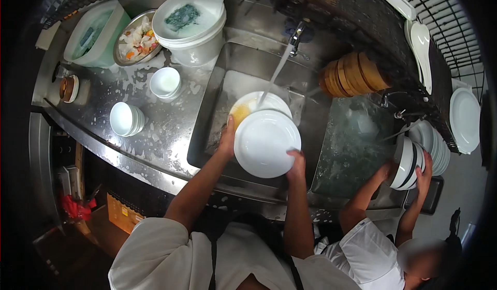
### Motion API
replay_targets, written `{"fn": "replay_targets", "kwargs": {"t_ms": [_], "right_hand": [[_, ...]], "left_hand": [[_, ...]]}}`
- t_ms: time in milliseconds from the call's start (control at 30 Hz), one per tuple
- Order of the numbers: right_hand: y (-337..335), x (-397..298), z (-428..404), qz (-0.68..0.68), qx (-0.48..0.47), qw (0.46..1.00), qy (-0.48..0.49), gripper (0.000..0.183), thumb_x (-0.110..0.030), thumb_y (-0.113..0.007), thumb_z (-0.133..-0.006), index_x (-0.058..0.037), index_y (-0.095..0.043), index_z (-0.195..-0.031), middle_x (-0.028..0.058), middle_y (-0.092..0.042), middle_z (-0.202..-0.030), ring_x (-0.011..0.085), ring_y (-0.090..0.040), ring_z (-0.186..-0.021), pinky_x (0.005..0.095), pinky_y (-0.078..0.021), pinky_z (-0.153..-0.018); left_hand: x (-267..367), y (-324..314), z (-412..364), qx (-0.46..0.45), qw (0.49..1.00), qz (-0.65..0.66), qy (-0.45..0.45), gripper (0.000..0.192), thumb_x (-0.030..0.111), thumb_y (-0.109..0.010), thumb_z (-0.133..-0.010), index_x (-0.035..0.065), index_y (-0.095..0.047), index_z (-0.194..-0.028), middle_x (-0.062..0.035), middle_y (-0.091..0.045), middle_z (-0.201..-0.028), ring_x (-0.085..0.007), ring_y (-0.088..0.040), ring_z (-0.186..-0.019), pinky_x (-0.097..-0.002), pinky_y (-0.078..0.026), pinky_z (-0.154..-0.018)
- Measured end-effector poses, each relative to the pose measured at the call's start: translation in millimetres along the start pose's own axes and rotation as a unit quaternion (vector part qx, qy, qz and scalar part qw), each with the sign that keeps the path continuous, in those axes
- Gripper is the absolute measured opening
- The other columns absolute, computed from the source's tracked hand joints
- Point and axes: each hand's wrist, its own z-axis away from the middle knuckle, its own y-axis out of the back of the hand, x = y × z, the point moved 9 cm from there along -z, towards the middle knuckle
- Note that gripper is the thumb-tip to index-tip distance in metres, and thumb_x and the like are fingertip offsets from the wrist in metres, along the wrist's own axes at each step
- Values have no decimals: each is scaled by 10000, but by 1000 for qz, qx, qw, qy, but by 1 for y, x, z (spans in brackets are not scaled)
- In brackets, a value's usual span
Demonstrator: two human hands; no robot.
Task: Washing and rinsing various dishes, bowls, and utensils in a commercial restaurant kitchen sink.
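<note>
My right hand (pixel 296 163) grips the lower right rim of a round white plate (pixel 268 142), its thumb on the upper face. Behind and partly under that plate lies a second white plate (pixel 277 100) with a yellow patch (pixel 241 112) on it; whether the patch is food or a sponge is unclear. At the left rims, my left hand (pixel 226 139) holds the rear plate, thumb up, and its fingers are hidden. Water runs from a metal tap (pixel 297 37) onto the rear plate. Both plates are over a stainless steel sink (pixel 209 107).
A co-worker's hands (pixel 423 169) hold stacked white bowls (pixel 405 163) beside a second, water-filled sink (pixel 337 154). Bamboo steamers (pixel 353 76) stand behind it. On the left counter are stacked cups (pixel 126 119), more cups (pixel 166 82), a suds bucket (pixel 194 49), a scrap bowl (pixel 136 45) and a tub (pixel 97 37).
</note>
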Motion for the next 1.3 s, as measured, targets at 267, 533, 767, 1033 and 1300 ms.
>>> {"fn": "replay_targets", "kwargs": {"t_ms": [267, 533, 767, 1033, 1300], "right_hand": [[-46, 37, -64, 87, -82, 992, -35, 535, -266, -714, -838, 60, -555, -1230, 159, -641, -1115, 261, -625, -987, 369, -497, -859], [-4, 115, -169, -130, 137, 980, -54, 568, -84, -749, -805, 9, -506, -1310, 135, -601, -1222, 286, -583, -1101, 441, -498, -913], [22, 111, -244, -249, 176, 952, 5, 525, -127, -725, -841, -32, -489, -1301, 142, -574, -1250, 299, -603, -1076, 459, -553, -842], [-31, 182, -222, -257, 233, 927, -141, 147, -157, -608, -838, -153, -490, -925, 35, -414, -761, 196, -414, -572, 362, -349, -446], [-178, -65, -155, -121, 31, 976, 178, 483, -401, -386, -1004, -61, -481, -1333, 113, -551, -1312, 228, -485, -1226, 400, -344, -1039]], "left_hand": [[22, 18, 1, 19, 972, -233, -22, 653, 514, -485, -954, -27, -475, -1319, -179, -602, -1214, -257, -596, -1107, -336, -480, -948], [82, 23, 59, 35, 896, -431, -105, 397, 184, -635, -912, -5, -546, -1249, -127, -691, -959, -188, -677, -787, -290, -533, -745], [154, 36, 134, 90, 855, -448, -245, 245, 101, -561, -954, -16, -624, -1159, -131, -717, -933, -157, -678, -866, -273, -517, -797], [188, 43, 183, 168, 626, -645, -406, 152, 48, -604, -864, 28, -684, -992, -157, -676, -962, -348, -653, -884, -393, -521, -789], [190, 51, 182, 204, 561, -654, -465, 175, 15, -649, -769, 20, -642, -943, -158, -596, -1008, -350, -574, -932, -413, -476, -796]]}}
